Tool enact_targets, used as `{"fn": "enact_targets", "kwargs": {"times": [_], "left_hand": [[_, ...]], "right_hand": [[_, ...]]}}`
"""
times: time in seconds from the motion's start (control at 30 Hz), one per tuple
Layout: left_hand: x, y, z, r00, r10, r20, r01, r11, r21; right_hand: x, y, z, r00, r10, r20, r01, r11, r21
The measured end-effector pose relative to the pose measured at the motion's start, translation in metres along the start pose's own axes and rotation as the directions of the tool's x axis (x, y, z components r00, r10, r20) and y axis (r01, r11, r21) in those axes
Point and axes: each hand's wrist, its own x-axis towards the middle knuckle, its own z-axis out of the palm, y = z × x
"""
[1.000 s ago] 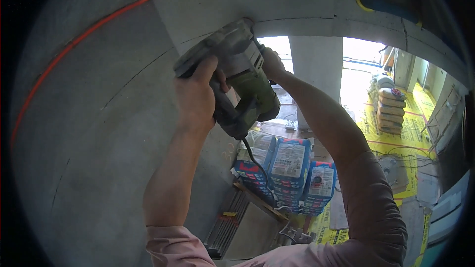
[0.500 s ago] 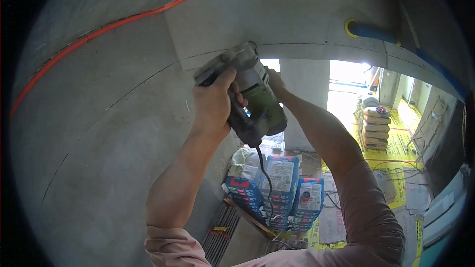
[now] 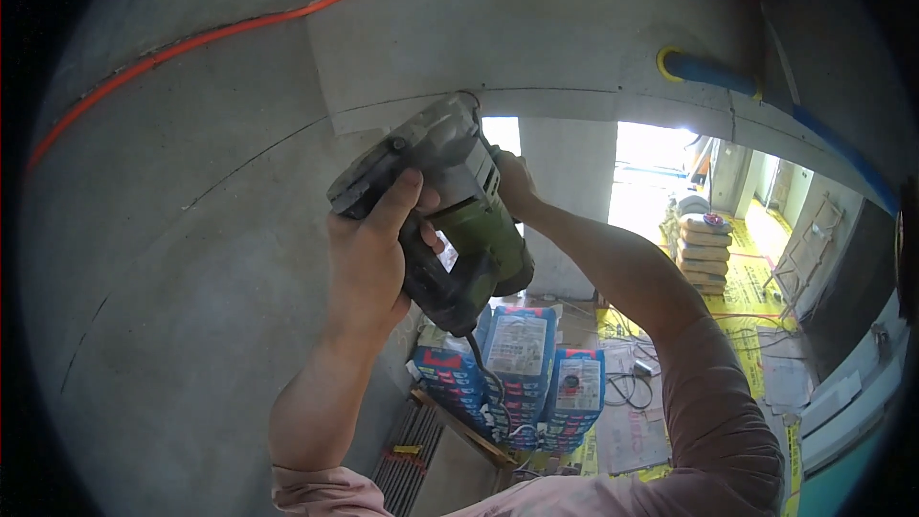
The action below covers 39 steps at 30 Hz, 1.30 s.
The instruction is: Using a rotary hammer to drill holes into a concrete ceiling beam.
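A grey concrete wall [image 3: 191,258] fills the left. Against its corner the left hand [image 3: 369,254] wraps closed around the rear handle of a green and grey power tool [image 3: 445,215], fingers curled tight on it. The tool is held up at the wall's corner, nose to the concrete. The right hand [image 3: 514,182] grips the tool's far side; its fingers seem closed, mostly hidden. Below the tool stand blue and white sacks [image 3: 522,373].

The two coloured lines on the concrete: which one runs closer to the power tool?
The blue pipe, short and yellow-ringed, upper right, is closer to the power tool; the orange line arcs higher above.
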Motion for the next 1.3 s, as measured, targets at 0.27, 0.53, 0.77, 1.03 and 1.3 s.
{"fn": "enact_targets", "kwargs": {"times": [0.27,0.53,0.77,1.03,1.3], "left_hand": [[-0.009,-0.006,-0.064,0.997,0.015,-0.070,-0.021,0.996,-0.088],[0.015,-0.010,-0.150,0.959,0.031,-0.280,-0.093,0.973,-0.212],[0.055,-0.015,-0.212,0.949,0.001,-0.314,-0.097,0.952,-0.290],[0.088,-0.018,-0.228,0.953,-0.035,-0.302,-0.085,0.923,-0.374],[0.093,-0.018,-0.224,0.950,-0.054,-0.308,-0.061,0.934,-0.352]], "right_hand": [[-0.006,-0.046,0.046,0.993,-0.106,0.057,0.111,0.989,-0.092],[0.029,-0.128,0.108,0.969,-0.104,0.225,0.159,0.958,-0.240],[0.071,-0.153,0.155,0.950,-0.165,0.266,0.245,0.921,-0.303],[0.093,-0.161,0.159,0.959,-0.129,0.251,0.213,0.914,-0.345],[0.094,-0.154,0.158,0.960,-0.116,0.256,0.206,0.910,-0.359]]}}
